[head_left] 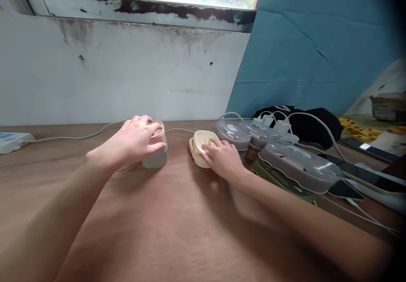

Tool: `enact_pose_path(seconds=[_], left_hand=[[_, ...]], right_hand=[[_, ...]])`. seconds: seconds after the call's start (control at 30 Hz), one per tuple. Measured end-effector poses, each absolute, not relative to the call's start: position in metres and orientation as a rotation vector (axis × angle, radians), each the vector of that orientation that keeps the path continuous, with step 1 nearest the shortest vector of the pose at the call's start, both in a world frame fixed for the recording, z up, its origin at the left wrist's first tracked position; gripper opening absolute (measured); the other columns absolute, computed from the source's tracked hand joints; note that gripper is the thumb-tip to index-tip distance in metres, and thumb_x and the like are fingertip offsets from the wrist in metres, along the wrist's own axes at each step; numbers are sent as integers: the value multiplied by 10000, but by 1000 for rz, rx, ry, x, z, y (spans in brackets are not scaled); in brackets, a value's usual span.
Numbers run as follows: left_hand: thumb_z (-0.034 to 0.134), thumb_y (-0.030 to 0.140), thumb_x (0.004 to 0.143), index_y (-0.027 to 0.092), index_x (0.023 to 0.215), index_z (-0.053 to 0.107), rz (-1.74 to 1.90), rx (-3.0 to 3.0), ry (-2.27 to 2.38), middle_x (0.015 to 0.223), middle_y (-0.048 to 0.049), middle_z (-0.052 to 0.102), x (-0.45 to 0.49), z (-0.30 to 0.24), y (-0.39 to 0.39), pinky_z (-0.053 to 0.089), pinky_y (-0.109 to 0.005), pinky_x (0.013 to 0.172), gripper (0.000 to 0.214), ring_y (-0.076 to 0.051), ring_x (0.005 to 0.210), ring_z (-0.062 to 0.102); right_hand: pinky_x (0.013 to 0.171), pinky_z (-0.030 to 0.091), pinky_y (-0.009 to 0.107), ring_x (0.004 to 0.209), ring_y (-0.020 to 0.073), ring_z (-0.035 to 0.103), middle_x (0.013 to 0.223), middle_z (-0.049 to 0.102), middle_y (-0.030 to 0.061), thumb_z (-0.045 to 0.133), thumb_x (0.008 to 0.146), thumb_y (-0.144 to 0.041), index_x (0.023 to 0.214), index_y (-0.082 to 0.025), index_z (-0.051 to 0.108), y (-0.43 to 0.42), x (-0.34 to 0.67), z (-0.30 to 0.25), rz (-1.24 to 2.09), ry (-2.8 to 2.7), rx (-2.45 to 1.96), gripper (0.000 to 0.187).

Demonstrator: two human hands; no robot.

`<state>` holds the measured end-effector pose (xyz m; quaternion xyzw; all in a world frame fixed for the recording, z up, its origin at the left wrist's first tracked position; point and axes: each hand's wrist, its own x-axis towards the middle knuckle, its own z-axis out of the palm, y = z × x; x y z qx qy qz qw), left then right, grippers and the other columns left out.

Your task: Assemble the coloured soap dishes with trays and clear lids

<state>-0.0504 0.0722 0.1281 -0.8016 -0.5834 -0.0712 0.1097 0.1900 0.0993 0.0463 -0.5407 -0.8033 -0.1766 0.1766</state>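
On the wooden table, my left hand reaches over a stack of small plastic containers. Its fingers curl round the pink container at the top. Below that is a translucent container with a pale green base. My right hand is at a short stack of cream plastic containers to the right. Thumb and fingers press on the rim and inside of the uppermost cream container. The right fingertips are partly blurred. A gap of bare wood separates the two stacks.
Right of my right hand stand lidded boxes with clear tops, one large green box nearest. White chargers, cables and phones lie behind and beside them. A power strip sits far left. The wall closes off the back.
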Motion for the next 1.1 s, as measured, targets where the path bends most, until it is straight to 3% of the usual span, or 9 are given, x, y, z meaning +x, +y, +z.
enact_pose_path(seconds=[0.1, 0.2, 0.3, 0.4, 0.63, 0.77, 0.87, 0.97, 1.1], left_hand=[[414, 478, 825, 237, 999, 581, -187, -2377, -1707, 1163, -83, 490, -47, 129, 67, 405, -369, 821, 342, -268, 997, 474], [429, 472, 836, 231, 1062, 565, -177, -2448, -1645, 1158, -87, 496, -41, 129, 63, 404, -366, 835, 357, -263, 1014, 472], [439, 468, 840, 240, 1073, 560, -189, -2506, -1588, 1138, -80, 497, -36, 127, 61, 402, -367, 849, 348, -256, 1019, 469], [432, 475, 843, 237, 1050, 567, -177, -2521, -1566, 1093, -79, 504, -33, 126, 60, 402, -368, 854, 343, -257, 1008, 471], [435, 463, 853, 225, 1102, 556, -166, -2486, -1522, 1111, -91, 505, -28, 127, 55, 383, -395, 907, 365, -274, 1066, 453], [473, 523, 833, 182, 1249, 453, -431, -2491, -1456, 1276, -131, 425, -21, 133, 45, 341, -421, 976, 538, -283, 1208, 345], [541, 606, 756, 178, 1354, 307, -540, -2745, -1242, 1380, -143, 330, -13, 125, 32, 280, -439, 1036, 772, -290, 1295, 234], [622, 568, 694, 151, 1378, 256, -356, -3145, -1078, 1360, -181, 346, -9, 95, 19, 345, -436, 996, 881, -321, 1250, 322], [720, 493, 584, 133, 1369, 281, -376, -3303, -1186, 1296, -203, 381, -12, 51, 10, 403, -430, 939, 968, -334, 1153, 412]], right_hand=[[920, 315, 500, 1069, 340, 476, 1174, 577, 151, 431, 877, -438, 1091, -164, 623, 105, 187, 44, -567, -2224, -1565, 398], [982, 210, 527, 1213, 373, 328, 1327, 419, 195, 345, 900, -463, 1248, -121, 497, 116, 197, 54, -643, -2071, -1666, 511], [889, 310, 540, 1188, 416, 340, 1341, 348, 236, 354, 879, -504, 1317, -130, 404, 134, 216, 69, -552, -1886, -1974, 578], [747, 406, 524, 1055, 436, 457, 1194, 459, 254, 444, 822, -535, 1270, -137, 458, 148, 231, 72, -387, -1879, -2129, 600], [771, 394, 556, 1116, 459, 394, 1257, 352, 266, 443, 846, -420, 1326, -134, 393, 139, 234, 68, -369, -1847, -2082, 561], [859, 388, 572, 1179, 438, 344, 1270, 326, 226, 483, 824, -384, 1330, -133, 381, 97, 234, 78, -462, -1920, -1654, 574], [937, 389, 523, 1252, 363, 303, 1350, 256, 132, 486, 822, -288, 1383, -284, 252, 52, 230, 70, -289, -2249, -974, 608], [953, 403, 508, 1291, 370, 243, 1429, 145, 99, 555, 742, -238, 1416, -288, 156, 21, 223, 44, 6, -2544, -577, 785], [975, 411, 458, 1323, 328, 228, 1464, 76, 95, 595, 703, -204, 1417, -265, 84, 13, 220, 8, 257, -2601, -562, 880]])
